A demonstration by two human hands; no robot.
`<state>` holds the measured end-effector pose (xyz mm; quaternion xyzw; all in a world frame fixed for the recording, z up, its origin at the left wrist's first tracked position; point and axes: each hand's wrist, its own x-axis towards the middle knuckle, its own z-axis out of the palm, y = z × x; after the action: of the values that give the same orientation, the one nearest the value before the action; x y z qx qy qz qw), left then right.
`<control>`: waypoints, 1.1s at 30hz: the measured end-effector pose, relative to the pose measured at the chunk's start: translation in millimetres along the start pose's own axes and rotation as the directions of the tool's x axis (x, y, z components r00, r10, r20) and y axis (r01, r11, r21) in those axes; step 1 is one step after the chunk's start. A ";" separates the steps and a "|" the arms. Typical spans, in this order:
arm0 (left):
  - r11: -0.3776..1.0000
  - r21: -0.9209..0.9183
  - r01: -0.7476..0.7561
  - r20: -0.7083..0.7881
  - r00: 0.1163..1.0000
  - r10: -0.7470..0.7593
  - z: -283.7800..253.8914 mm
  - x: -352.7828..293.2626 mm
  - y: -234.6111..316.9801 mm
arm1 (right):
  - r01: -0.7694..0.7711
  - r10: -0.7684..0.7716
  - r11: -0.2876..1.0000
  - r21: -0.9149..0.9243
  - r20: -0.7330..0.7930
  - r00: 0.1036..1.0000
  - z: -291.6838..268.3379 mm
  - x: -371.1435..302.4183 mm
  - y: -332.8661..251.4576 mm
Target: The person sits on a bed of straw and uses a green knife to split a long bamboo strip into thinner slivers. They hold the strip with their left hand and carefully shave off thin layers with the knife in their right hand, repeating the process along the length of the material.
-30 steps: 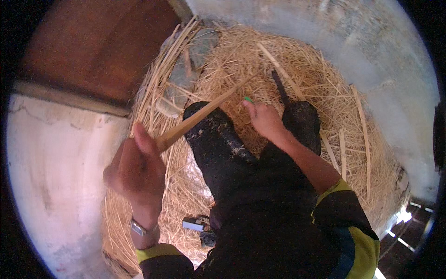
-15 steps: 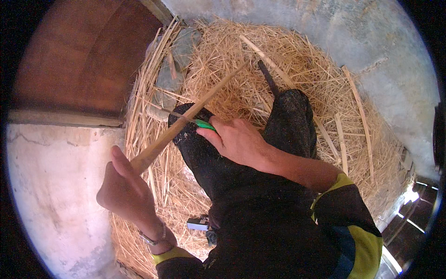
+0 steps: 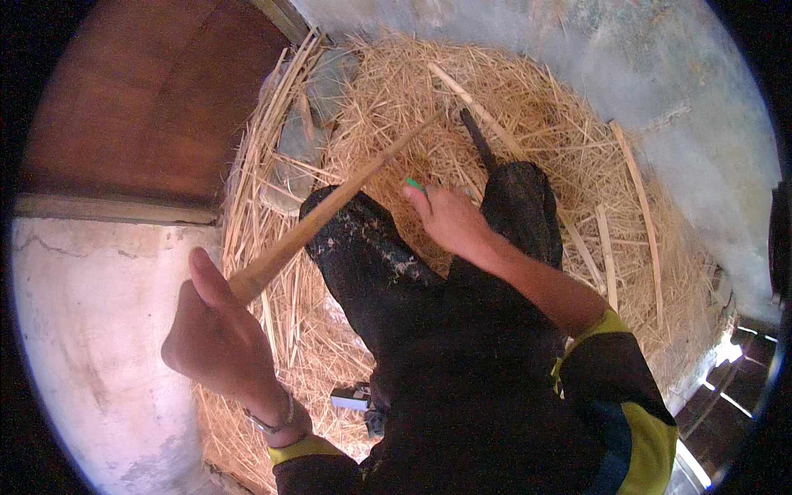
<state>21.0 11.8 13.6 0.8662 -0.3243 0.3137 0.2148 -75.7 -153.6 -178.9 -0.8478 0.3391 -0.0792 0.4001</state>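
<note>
My left hand (image 3: 221, 330) is closed round the thick near end of a long wooden stick (image 3: 318, 216). The stick slants up and away to the right, over my left knee, and narrows toward its far end above the straw. My right hand (image 3: 452, 216) is closed on a green-handled knife (image 3: 417, 186); only a bit of the handle shows, and I cannot make out the blade. This hand is between my knees, to the right of the stick and apart from it. Pale shavings (image 3: 404, 266) lie on my dark left trouser leg (image 3: 355, 247).
Straw (image 3: 396, 74) and split wood strips (image 3: 637, 206) cover the floor. A dark stick or bar (image 3: 477, 136) lies beyond my right knee. Grey stones (image 3: 304, 136) lie at the left, near a brown panel (image 3: 148, 107). A pale wall (image 3: 643, 66) curves round the right.
My right hand has moved the knife off the stick, away and to the right. My left hand has shifted slightly left, still holding the stick.
</note>
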 end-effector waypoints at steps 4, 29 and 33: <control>0.999 0.020 -0.042 -0.032 0.999 0.043 -5.0 -5.3 11.6 | 0.237 -0.222 0.960 0.148 -0.115 0.968 -8.8 -21.2 -38.1; 0.990 0.031 -0.140 -0.060 0.988 0.142 -1.3 4.7 9.8 | -0.065 0.065 0.997 0.043 0.008 0.998 -2.4 25.0 24.2; 0.996 0.069 -0.062 -0.079 0.995 0.067 -1.4 -0.5 11.1 | 0.192 -0.171 0.971 0.145 -0.145 0.975 -0.5 0.3 -12.5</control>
<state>12.3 5.1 16.1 0.8485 -0.3326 0.3659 0.1885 -69.3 -148.4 -169.5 -0.8338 0.2784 -0.1978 0.4337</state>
